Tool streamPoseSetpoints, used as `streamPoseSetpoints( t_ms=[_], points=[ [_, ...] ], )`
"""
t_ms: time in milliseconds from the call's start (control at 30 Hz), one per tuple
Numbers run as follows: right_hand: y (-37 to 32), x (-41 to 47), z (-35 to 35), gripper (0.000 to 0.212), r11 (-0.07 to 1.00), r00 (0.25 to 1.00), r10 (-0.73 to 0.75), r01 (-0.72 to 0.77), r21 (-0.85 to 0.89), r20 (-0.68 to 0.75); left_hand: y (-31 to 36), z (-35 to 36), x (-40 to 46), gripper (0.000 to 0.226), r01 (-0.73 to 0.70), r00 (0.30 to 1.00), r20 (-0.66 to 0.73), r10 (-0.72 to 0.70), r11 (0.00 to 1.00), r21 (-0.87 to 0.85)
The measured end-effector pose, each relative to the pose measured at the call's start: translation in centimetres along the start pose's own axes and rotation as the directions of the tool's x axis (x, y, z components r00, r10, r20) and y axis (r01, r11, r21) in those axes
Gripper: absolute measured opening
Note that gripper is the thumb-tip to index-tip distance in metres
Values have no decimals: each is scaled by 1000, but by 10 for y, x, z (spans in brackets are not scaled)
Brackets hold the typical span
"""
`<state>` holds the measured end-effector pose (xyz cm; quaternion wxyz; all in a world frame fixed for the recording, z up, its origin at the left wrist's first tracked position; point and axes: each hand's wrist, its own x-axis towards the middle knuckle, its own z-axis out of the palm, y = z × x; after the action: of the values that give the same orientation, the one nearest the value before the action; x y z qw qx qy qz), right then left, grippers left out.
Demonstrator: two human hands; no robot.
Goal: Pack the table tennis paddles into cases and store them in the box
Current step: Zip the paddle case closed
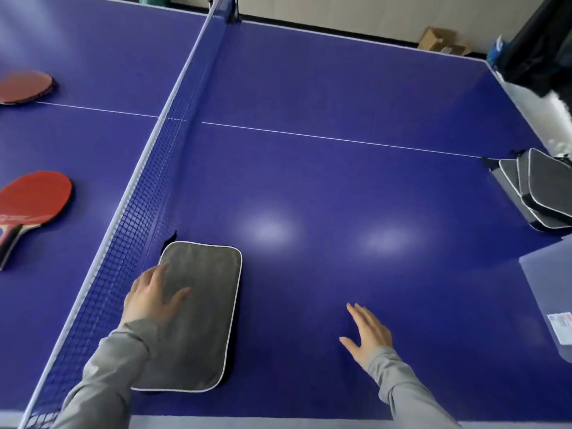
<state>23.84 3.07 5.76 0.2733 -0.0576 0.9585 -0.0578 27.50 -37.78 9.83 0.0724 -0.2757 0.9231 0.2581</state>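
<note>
The far red paddle (24,87) is blurred and cut by the left edge, its handle unseen.

Both arms are covered by long grey sleeves, left sleeve (111,366) and right sleeve (402,388), which are creased along their length (the cuffs end at the wrists). The left hand (151,298) and right hand (368,329) are left bare.
</note>
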Motion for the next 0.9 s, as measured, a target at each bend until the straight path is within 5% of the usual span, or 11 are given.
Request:
streamPoseSetpoints(
  t_ms=[167,333,600,900],
  points=[
    [14,-6,-6,69,998,998,56,-56,-29,-11,75,28,-17,80,-352,930,200,308,901,254],
    [46,-19,-18,68,990,989,140,-140,1,-52,151,77,-40,74,-571,808,407,426,736,364],
    [132,-59,-38,64,961,947,270,-253,115,-176,268,137,-87,76,-744,658,538,526,562,361],
    [264,-129,-68,63,954,910,285,-240,177,-301,416,208,-182,74,-800,598,504,623,504,327]
  ],
)
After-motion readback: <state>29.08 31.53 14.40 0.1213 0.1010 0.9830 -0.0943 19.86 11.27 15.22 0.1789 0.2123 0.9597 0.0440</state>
